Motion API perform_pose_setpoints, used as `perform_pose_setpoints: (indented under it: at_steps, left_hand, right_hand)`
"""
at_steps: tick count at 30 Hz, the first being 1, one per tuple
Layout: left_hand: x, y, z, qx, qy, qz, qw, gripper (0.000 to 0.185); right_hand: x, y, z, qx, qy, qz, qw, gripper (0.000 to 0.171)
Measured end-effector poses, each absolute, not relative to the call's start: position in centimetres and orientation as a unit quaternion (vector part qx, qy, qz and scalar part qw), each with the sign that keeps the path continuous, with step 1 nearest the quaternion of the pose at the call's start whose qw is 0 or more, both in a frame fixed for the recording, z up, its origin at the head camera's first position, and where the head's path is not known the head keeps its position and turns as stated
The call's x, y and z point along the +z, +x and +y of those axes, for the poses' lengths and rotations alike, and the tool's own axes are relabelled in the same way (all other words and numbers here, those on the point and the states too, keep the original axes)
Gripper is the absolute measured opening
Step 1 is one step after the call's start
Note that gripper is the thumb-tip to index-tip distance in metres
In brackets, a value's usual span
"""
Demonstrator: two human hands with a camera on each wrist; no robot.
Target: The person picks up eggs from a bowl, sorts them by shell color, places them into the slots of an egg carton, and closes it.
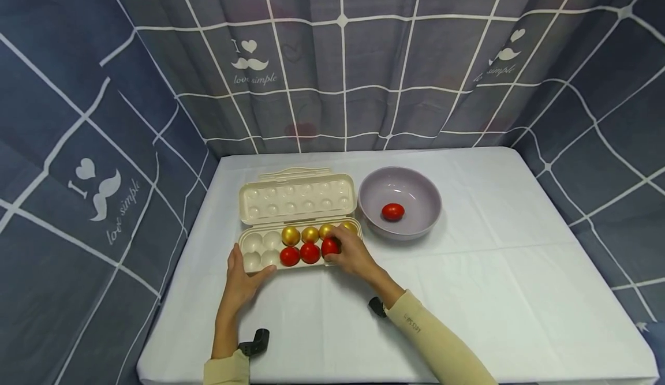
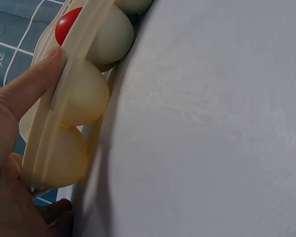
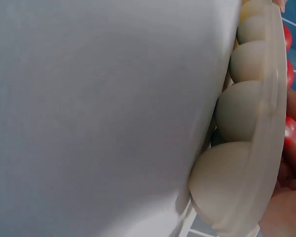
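A cream egg carton [image 1: 254, 261] lies with its lid [image 1: 296, 198] folded back. Several gold eggs [image 1: 291, 235] fill part of its back row. In the front row sit red eggs [image 1: 289, 256]. My left hand [image 1: 241, 281] grips the carton's left end, thumb on the front rim; the left wrist view shows that thumb against the rim. With thumb and fingers my right hand [image 1: 355, 255] pinches a red egg [image 1: 329, 247] in the front row, right of two others. That hand hides the front row's right end and partly covers the gold eggs behind.
A mauve bowl [image 1: 426, 226] stands right of the carton, holding one red egg [image 1: 393, 212]. Both rest on a white-covered table [image 1: 493, 292]. Four-cup section at the carton's left holds no eggs. Checked grey curtains [image 1: 374, 73] hang around the back and sides.
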State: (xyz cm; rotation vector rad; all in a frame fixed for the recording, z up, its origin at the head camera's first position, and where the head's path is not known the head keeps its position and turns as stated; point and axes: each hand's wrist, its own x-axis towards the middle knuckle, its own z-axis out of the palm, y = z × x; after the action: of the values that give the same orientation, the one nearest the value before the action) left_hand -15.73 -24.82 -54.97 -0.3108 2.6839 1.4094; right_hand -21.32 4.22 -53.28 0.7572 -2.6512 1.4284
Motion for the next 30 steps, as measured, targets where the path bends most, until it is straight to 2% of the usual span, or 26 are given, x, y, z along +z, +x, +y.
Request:
perform_pose_setpoints:
  at_steps: [16,24,30]
  left_hand:
    - [-55.1,-15.5,-24.8,0.47,-0.106,0.875,0.049,0.125]
    - [-55.2,-15.8,-24.8,0.465,-0.102,0.878,0.044,0.125]
    - [-54.8,-16.0,-24.8,0.439,-0.097,0.892,0.052,0.127]
  right_hand:
    - [-53.6,-20.8,4.8,0.471,0.235,-0.85,0.022,0.039]
    - [-51.8,-22.8,7.6,0.563,0.223,-0.789,0.105,0.041]
    - [-50.2,-25.0,11.6,0.552,0.181,-0.805,0.12,0.048]
